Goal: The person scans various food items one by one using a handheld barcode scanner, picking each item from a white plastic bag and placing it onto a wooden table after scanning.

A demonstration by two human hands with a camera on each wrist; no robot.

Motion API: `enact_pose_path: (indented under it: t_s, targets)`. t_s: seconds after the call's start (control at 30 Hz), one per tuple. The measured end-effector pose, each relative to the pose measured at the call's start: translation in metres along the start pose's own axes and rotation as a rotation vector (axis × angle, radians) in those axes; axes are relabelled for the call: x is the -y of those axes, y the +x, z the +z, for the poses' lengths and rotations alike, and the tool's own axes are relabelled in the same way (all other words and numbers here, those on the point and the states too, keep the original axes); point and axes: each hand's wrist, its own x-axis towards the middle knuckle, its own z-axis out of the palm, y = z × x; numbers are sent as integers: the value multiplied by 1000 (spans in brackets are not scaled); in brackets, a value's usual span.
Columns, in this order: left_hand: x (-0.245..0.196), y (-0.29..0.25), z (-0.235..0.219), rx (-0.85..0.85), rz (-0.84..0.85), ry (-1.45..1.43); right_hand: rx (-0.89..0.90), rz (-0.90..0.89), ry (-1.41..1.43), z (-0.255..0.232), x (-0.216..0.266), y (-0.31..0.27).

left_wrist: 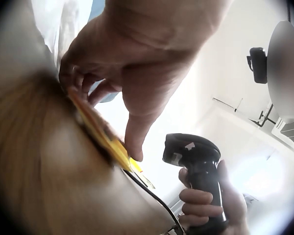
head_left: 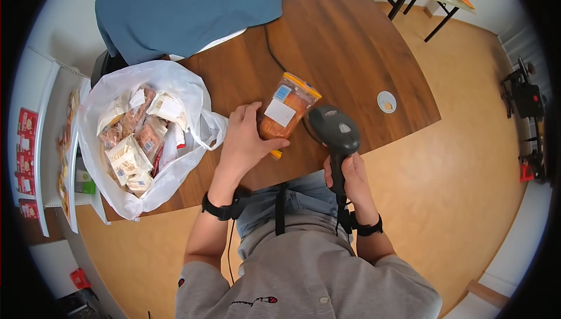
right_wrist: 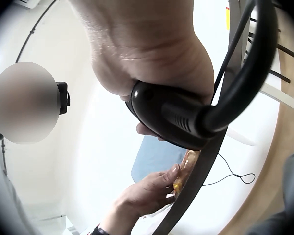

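In the head view my left hand holds a clear food packet by its near side, thumb on one edge and fingers at the other. The packet has orange-brown contents, yellow ends, a white label and a blue barcode patch. It lies tilted on the wooden table, seen almost edge-on in the left wrist view. A black handheld barcode scanner is gripped by its handle in my right hand. The scanner's head is just right of the packet. In the left wrist view, several fingers wrap its handle.
A white plastic bag of several food packets stands on the table's left. Behind it, a blue cloth covers something. A small round white item lies at the right. A dark cable runs across the wooden table. Shelves stand far left.
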Motion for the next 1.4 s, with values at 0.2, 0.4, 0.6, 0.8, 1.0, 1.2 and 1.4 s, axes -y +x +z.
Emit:
enact_pose_path:
  t_s: [0.2,0.4,0.6,0.8,1.0,1.2,1.4]
  targets:
    - [-6,7,-4,71,-74,29,-1,-21,-14,2,2,2]
    - [6,12,-19,29,-66,-333,29,-66,-35,8,6,5]
    - [0,10,-27,37,-54,-312,104,-65,-84,21,9,17]
    - [5,15,-27,-11,13,-371,62,1,71,15,-1,17]
    - [-20,95,-7,3,124,-492,-29,22,207,4,-7,16]
    - [-45,162,34,-443,269,-248,-66,12,262,3,-8,16]
    - [-20,44,-42,-533,250,-92,-89,19,300,-1,-12,14]
